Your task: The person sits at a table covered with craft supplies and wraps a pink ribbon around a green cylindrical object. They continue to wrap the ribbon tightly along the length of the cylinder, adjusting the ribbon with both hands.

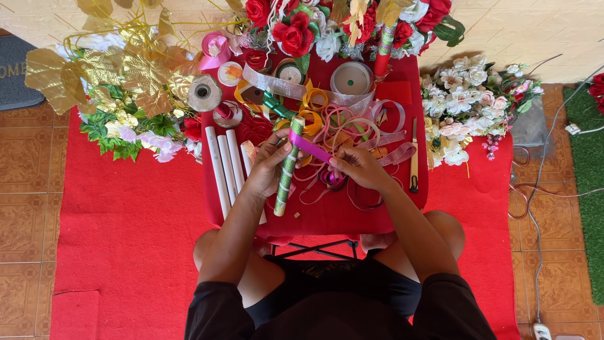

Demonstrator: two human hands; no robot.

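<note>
The left hand (267,165) is closed round a green glittered tube (287,167), held near-upright over the red table (352,214); the right hand (360,169) pinches a purple ribbon (309,147) stretched taut to the tube's upper part. The tube looks light and stiff, best gripped mid-length; the ribbon is thin, soft and probably slippery. White tubes (225,165) lie left, loose ribbons (343,123) crowd the far side, and a knife (414,157) lies right.

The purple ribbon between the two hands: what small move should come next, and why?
Probably pull the purple ribbon taut and lay it around the green tube. The left hand grips the tube, and the right hand pinches the ribbon's other end, which runs slanted to the tube's top.
</note>
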